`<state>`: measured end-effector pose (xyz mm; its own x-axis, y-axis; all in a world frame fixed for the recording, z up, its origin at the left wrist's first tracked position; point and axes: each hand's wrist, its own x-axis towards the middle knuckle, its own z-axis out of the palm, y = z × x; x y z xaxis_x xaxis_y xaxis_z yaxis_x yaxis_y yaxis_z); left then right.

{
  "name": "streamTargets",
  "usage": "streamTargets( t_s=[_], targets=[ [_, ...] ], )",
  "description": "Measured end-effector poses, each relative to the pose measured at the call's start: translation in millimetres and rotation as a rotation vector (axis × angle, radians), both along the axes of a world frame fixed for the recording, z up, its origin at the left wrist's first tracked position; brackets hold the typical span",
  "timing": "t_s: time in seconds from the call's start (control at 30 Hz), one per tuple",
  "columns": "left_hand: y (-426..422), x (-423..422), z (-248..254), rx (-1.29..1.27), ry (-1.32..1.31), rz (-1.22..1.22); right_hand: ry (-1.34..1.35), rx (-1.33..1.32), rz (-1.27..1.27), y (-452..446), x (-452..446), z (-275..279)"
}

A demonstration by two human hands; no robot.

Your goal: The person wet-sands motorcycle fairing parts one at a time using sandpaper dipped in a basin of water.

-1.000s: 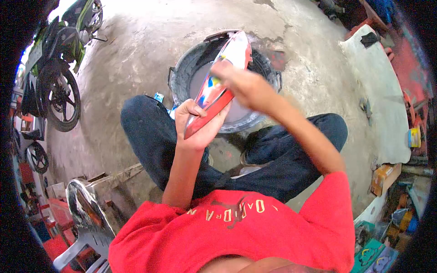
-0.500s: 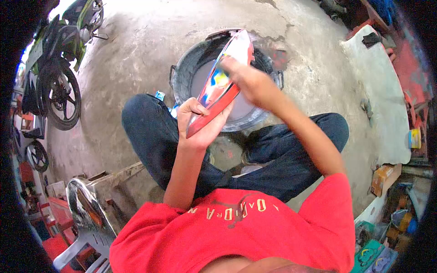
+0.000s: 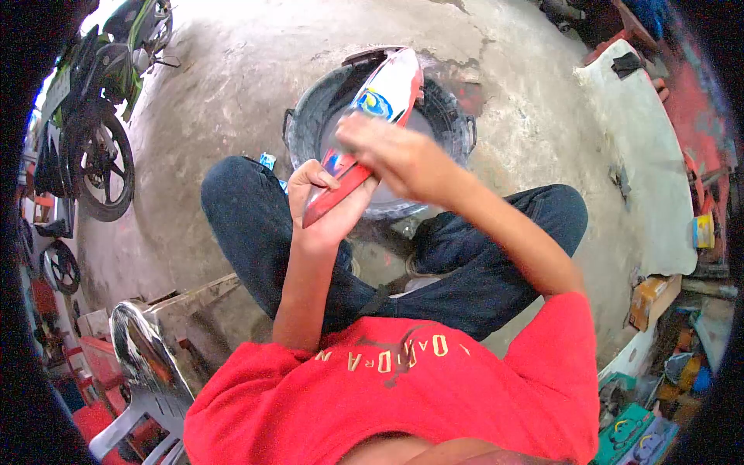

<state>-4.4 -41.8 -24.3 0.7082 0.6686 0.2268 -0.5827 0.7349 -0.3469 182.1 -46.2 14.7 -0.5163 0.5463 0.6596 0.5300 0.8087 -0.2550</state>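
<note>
A long, narrow panel [image 3: 393,85], apparently a motorcycle body panel, is white with red edges and blue and yellow graphics. It slants over a dark round tub [image 3: 304,132] with greyish liquid inside. My left hand [image 3: 329,203] grips the panel's near red end from beneath, thumb on top. My right hand [image 3: 407,159] lies across the panel's middle, fingers together and curled against the surface, blurred by motion. Whatever may be under those fingers is hidden. The tub stands on the floor beyond my crossed legs.
A motorcycle [image 3: 101,147] stands at the left. Near my left side is a white plastic chair [image 3: 143,372]. To the right are a pale slab [image 3: 643,163], a cardboard box [image 3: 652,301] and assorted clutter. A small blue packet [image 3: 267,161] lies beside my left knee.
My right hand has slid down the panel toward my left hand, uncovering the blue and yellow graphic. The left hand keeps its grip; the panel has shifted slightly left in view.
</note>
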Motion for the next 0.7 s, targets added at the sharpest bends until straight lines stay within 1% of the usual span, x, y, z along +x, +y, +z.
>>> streamTargets(
  t_s=[0.03,0.07,0.1,0.13,0.17,0.27,0.3,0.33,0.37,0.4,0.43,0.47,0.5,0.6,0.63,0.67,0.7],
  targets=[
    [-0.1,0.0,0.0,-0.011,-0.004,0.001,0.04,-0.058,0.015,-12.0,-9.2,6.8],
    [-0.1,0.0,0.1,-0.023,-0.008,0.002,0.033,-0.097,-0.019,-3.3,-2.3,-0.2],
    [-6.9,4.5,26.6,-0.093,0.208,0.049,0.03,-0.142,-0.058,11.7,11.5,-13.2],
    [-11.8,6.3,41.2,-0.155,0.418,0.096,0.022,-0.181,-0.098,22.6,22.4,-19.9],
    [-12.3,6.6,42.4,-0.131,0.41,0.069,0.069,-0.278,-0.23,27.9,29.0,-17.4],
    [-11.2,6.5,37.6,-0.121,0.405,0.099,0.062,-0.208,-0.203,16.0,17.4,-19.2],
    [-6.8,4.9,22.8,-0.035,0.204,0.05,0.017,-0.082,-0.123,2.1,5.7,-12.9],
    [-2.2,3.3,10.2,0.048,0.007,-0.003,0.089,-0.058,-0.008,-12.6,-7.5,-3.6],
    [-0.3,0.4,0.0,0.049,0.011,-0.01,0.083,-0.058,0.024,-10.7,-6.9,-4.9],
    [0.1,-0.3,0.8,0.049,0.015,-0.017,0.079,-0.06,0.055,-7.9,-5.3,-7.7],
    [-7.2,0.6,25.8,-0.044,0.224,0.019,0.112,-0.16,-0.051,0.7,0.8,-15.7],
    [-11.4,1.7,39.6,-0.132,0.429,0.056,0.14,-0.255,-0.156,15.1,11.5,-24.2],
    [-11.3,1.0,40.1,-0.074,0.422,0.029,0.178,-0.232,-0.198,24.4,17.5,-21.4],
    [-11.1,1.2,36.1,-0.096,0.35,0.091,0.221,-0.2,-0.174,6.0,5.2,-27.9],
    [-5.8,-0.5,22.6,-0.025,0.175,0.046,0.106,-0.078,-0.125,-8.6,-5.5,-22.3],
    [1.8,-3.6,0.8,0.044,0.002,0.002,0.103,-0.061,-0.022,-24.1,-16.0,-2.3],
    [1.2,-4.3,1.6,0.047,0.023,-0.002,0.114,-0.091,-0.013,-19.2,-11.3,-8.2]
  ],
)
